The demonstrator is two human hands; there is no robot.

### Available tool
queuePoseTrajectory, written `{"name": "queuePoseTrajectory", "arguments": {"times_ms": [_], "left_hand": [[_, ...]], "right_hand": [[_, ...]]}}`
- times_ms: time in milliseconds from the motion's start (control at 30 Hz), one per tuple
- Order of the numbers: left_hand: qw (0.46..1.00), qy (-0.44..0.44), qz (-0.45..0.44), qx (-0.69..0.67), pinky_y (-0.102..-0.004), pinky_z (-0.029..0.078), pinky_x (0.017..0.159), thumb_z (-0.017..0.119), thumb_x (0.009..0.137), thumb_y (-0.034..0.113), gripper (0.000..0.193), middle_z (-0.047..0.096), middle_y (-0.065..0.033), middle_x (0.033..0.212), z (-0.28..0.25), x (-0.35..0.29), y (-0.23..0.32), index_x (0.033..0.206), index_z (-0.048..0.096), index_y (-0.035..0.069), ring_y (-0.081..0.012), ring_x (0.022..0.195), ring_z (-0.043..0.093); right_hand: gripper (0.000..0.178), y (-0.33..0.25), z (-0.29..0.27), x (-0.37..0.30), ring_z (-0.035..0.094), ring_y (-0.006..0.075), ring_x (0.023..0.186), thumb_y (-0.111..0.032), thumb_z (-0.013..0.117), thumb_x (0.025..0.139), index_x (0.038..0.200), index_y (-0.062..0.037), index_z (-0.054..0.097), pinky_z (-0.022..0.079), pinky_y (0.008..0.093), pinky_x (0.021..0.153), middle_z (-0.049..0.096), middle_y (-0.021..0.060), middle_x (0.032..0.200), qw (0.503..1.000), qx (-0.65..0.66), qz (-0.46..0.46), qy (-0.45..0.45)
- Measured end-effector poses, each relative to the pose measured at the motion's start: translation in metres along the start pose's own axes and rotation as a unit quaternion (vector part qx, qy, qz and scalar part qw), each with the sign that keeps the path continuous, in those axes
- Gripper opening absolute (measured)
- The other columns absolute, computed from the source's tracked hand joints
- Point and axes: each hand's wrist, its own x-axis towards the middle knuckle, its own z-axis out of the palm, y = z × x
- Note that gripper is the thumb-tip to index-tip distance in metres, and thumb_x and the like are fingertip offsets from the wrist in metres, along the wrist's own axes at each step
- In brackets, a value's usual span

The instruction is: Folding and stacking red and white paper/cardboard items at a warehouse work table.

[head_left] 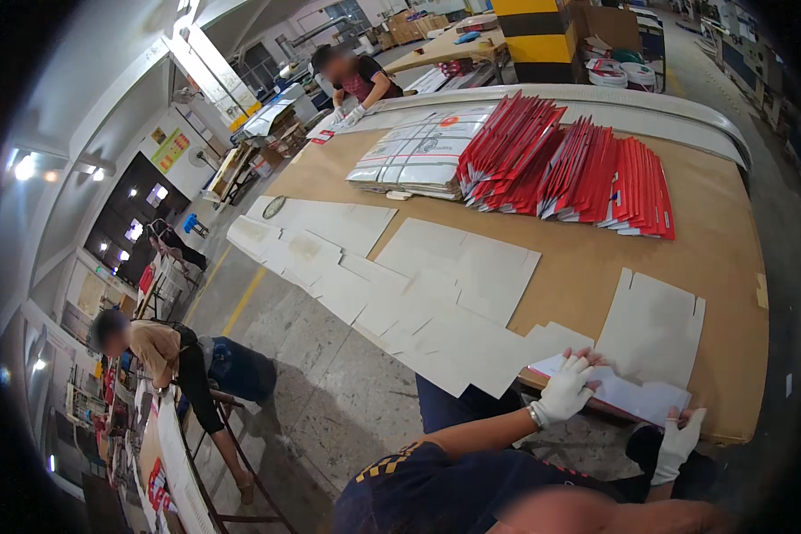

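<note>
A folded white card piece with a thin red edge lies at the near edge of the table, in front of me. My left hand, in a white glove with bare fingertips, rests on its left part with the fingers spread. At the right end of the piece is my right hand, gloved the same way. Its fingertips point up and stand apart, touching the piece's near right corner. Just beyond lies a slotted grey-white cardboard sheet. More overlapping cardboard sheets spread to the left.
Red folded card pieces stand in leaning rows across the brown tabletop. Beside them is a strapped white stack. One co-worker leans at the table's far end; another person sits at the left near a blue barrel.
</note>
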Motion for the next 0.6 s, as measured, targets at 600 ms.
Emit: {"name": "queuePoseTrajectory", "arguments": {"times_ms": [600], "left_hand": [[0.956,-0.138,0.185,0.183,-0.0612,0.013,0.110,0.061,0.073,0.035,0.090,0.022,-0.0196,0.152,0.026,-0.017,0.026,0.144,0.023,-0.004,-0.0370,0.142,0.018]], "right_hand": [[0.039,-0.036,0.016,-0.028,0.054,0.0409,0.110,-0.022,0.051,0.094,0.119,0.0087,0.055,0.041,0.0450,0.096,0.056,0.0287,0.120,0.995,-0.038,-0.060,0.063]]}}
